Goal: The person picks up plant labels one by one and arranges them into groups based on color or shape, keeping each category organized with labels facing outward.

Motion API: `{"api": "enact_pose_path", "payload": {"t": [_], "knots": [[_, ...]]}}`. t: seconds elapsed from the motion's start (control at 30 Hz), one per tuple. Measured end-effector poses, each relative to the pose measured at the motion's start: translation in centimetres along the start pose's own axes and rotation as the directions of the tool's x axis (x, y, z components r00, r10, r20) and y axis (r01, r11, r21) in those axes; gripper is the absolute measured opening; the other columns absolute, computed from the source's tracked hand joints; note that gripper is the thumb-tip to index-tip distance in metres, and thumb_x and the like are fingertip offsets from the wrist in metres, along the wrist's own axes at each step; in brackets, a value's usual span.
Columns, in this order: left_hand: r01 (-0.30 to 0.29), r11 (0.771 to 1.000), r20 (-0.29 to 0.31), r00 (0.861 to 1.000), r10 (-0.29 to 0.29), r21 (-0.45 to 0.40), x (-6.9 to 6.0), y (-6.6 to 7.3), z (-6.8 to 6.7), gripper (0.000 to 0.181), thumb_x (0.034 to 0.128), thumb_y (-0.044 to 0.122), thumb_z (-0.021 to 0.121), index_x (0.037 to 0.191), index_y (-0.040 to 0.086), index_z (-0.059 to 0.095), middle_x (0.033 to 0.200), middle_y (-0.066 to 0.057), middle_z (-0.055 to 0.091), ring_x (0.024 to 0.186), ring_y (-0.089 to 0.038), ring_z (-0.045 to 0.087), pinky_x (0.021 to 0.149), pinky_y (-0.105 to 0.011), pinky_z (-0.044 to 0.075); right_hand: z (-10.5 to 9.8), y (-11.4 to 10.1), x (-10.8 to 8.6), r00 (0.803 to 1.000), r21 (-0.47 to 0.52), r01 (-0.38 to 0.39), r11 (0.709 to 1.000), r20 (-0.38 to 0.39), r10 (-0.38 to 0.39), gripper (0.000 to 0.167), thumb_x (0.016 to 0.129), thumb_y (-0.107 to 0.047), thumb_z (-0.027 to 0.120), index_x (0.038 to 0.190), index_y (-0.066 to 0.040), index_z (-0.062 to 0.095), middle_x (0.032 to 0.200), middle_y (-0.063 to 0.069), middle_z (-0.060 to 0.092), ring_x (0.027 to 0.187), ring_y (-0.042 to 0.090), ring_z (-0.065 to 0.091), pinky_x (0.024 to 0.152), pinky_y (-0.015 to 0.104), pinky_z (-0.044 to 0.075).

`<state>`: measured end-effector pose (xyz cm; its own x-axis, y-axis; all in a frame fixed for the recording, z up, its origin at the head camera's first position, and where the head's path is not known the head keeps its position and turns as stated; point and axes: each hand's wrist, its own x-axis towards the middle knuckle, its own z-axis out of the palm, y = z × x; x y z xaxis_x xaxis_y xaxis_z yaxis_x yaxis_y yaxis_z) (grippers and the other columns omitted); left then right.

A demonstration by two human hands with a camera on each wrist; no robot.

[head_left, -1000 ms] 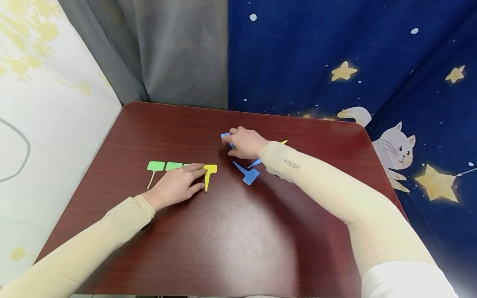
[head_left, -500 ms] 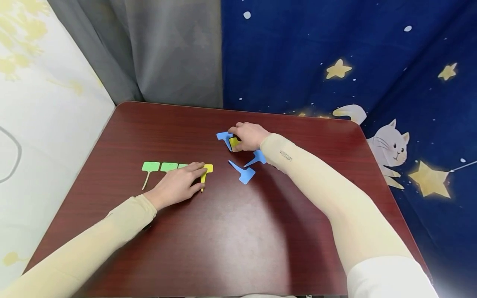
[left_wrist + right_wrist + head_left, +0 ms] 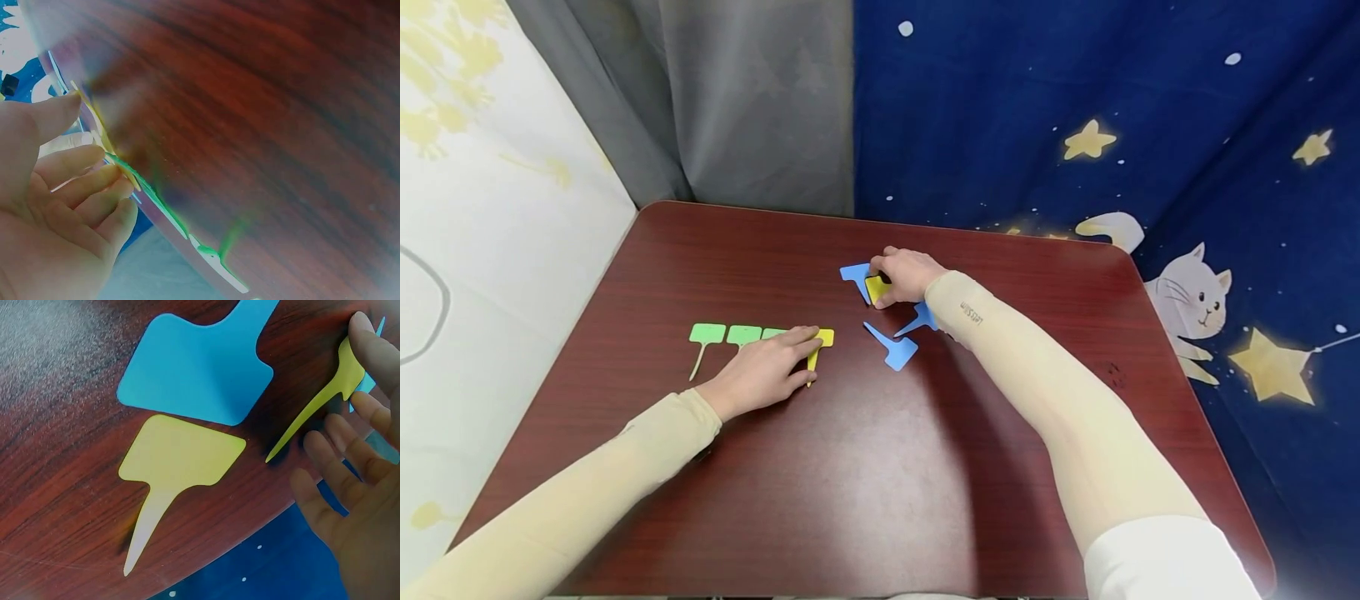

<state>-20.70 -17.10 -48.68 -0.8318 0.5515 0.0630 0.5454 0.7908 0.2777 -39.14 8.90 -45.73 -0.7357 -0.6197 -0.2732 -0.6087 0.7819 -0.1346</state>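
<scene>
My left hand (image 3: 763, 375) rests over a row of T-shaped tags, fingertips on a yellow tag (image 3: 826, 337) at the row's right end. Green tags (image 3: 707, 333) lie to its left, one partly under the hand. In the left wrist view, thumb and fingers of the left hand (image 3: 69, 206) touch the yellow tag (image 3: 94, 115)'s two ends. Farther back, my right hand (image 3: 910, 275) pinches another yellow tag (image 3: 875, 288) by its head, beside a blue tag (image 3: 854, 272). The right wrist view shows this yellow tag (image 3: 351, 365) between thumb and index finger, its stem pointing down-left.
Two more blue tags (image 3: 901, 353) (image 3: 922, 317) lie nearer me than the right hand. Another yellow tag (image 3: 181, 453) lies beside a blue tag (image 3: 194, 369) in the right wrist view. Grey and blue curtains stand behind the table (image 3: 865, 500).
My right hand has drawn slightly right, with the pinched yellow tag and the blue tag beside it showing more. The farther yellow tag is now hidden by the sleeve. My left hand stays on the row.
</scene>
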Motion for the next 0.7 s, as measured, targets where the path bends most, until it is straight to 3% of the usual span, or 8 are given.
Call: {"api": "enact_pose_path", "payload": {"t": [0.23, 0.47, 0.7], "knots": [[-0.003, 0.999, 0.035, 0.999, 0.002, 0.033, -0.03, -0.13, -0.19, 0.058, 0.095, 0.032, 0.071, 0.143, 0.005, 0.056, 0.151, -0.014, 0.048, 0.134, -0.031, 0.051, 0.091, -0.052, 0.053, -0.07, -0.22, 0.19, 1.0, 0.013, 0.0, 1.0, -0.015, 0.0, 0.057, 0.083, -0.047, 0.081, 0.13, -0.02, 0.061, 0.116, 0.002, 0.054, 0.099, 0.019, 0.054, 0.088, 0.038, 0.049], [-0.045, 0.997, 0.056, 0.998, 0.041, 0.059, 0.22, -0.24, -0.19, 0.057, 0.0952, 0.034, 0.071, 0.142, 0.004, 0.058, 0.151, -0.015, 0.047, 0.137, -0.03, 0.049, 0.094, -0.05, 0.052, -0.19, -0.32, 0.4, 0.999, 0.026, -0.049, 0.998, 0.003, 0.049, 0.056, 0.08, -0.045, 0.085, 0.121, -0.018, 0.058, 0.109, -0.001, 0.053, 0.097, 0.018, 0.053, 0.087, 0.036, 0.048], [-0.069, 0.995, 0.066, 0.996, 0.064, 0.075, 0.31, -0.46, -0.39, 0.06, 0.0925, 0.035, 0.074, 0.141, 0.003, 0.059, 0.15, -0.017, 0.048, 0.135, -0.031, 0.05, 0.092, -0.051, 0.052, -0.26, -0.46, 0.38, 0.998, 0.073, -0.033, 0.997, -0.053, 0.036, 0.05, 0.08, -0.038, 0.087, 0.11, -0.016, 0.053, 0.098, 0.001, 0.057, 0.09, 0.02, 0.054, 0.081, 0.034, 0.046]]}}
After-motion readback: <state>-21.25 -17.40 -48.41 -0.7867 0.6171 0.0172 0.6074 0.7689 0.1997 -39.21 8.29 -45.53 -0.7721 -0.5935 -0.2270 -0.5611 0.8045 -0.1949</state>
